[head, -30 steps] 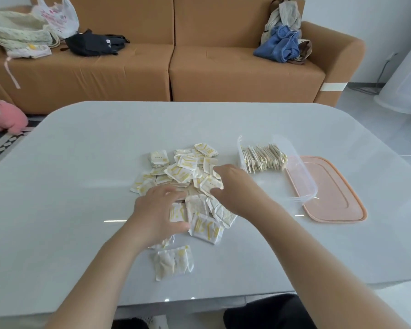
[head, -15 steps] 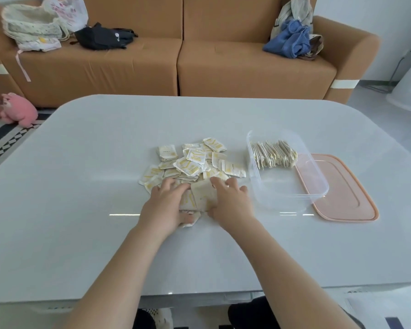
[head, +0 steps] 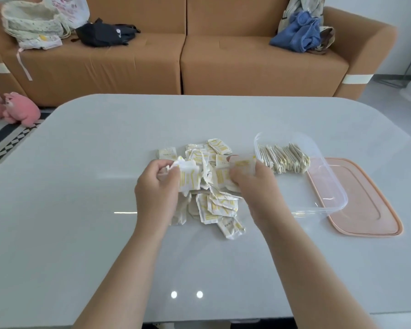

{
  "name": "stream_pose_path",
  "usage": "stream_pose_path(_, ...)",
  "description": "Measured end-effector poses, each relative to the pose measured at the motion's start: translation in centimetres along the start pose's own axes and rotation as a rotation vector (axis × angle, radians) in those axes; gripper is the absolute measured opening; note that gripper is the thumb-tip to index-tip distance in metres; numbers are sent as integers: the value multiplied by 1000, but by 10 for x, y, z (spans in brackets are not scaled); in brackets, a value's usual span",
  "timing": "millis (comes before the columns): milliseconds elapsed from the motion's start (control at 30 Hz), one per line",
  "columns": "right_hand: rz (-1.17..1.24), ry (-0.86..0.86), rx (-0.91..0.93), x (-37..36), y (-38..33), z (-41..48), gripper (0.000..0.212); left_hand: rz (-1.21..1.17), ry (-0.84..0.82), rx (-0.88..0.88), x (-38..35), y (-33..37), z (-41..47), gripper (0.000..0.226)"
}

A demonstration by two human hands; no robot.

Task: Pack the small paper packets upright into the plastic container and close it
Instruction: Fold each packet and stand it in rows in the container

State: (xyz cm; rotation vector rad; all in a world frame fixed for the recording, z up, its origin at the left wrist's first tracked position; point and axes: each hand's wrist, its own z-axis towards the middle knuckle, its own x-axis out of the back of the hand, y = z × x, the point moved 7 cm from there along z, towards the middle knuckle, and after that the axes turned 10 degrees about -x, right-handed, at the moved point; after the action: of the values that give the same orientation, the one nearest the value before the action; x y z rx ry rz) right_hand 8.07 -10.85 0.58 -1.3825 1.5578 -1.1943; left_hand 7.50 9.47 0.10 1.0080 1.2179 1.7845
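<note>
A broad stretch of desk (head: 86, 245) runs from my edge up to the plastic container (head: 328, 205) and well to its left. Just left of the container my two hands work a little apart. My left hand (head: 157, 188) pinches a small bunch of packets (head: 188, 178). My right hand (head: 254, 184), the one nearer the container, grips a few more packets (head: 243, 163). Between and below them lies the loose pile (head: 215, 206), flat on the desk: well over a dozen packets, overlapping too much to count. The one container stands open with one tight upright row (head: 284, 157) at its far end and open floor in its near half. One pink lid (head: 365, 210) lies flat against the container's right side. Past the container comes the desk's rounded far edge, then a brown sofa (head: 223, 67).
</note>
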Motion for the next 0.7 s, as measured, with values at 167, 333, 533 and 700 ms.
stream_pose_path(167,380,-253,-216,-15,16,-2,33,-480,3,385,-25,-12,-11,11)
stream_pose_path(333,413,-194,-188,-11,19,0,20,-623,-135,478,-45,-9,-23,19)
stream_pose_path(533,285,-93,-98,-8,19,-2,14,-552,-252,375,-49,-6,-25,38)
stream_pose_path(700,241,-65,-77,-15,21,-2,14,-540,-120,401,-39,-9,-24,26)
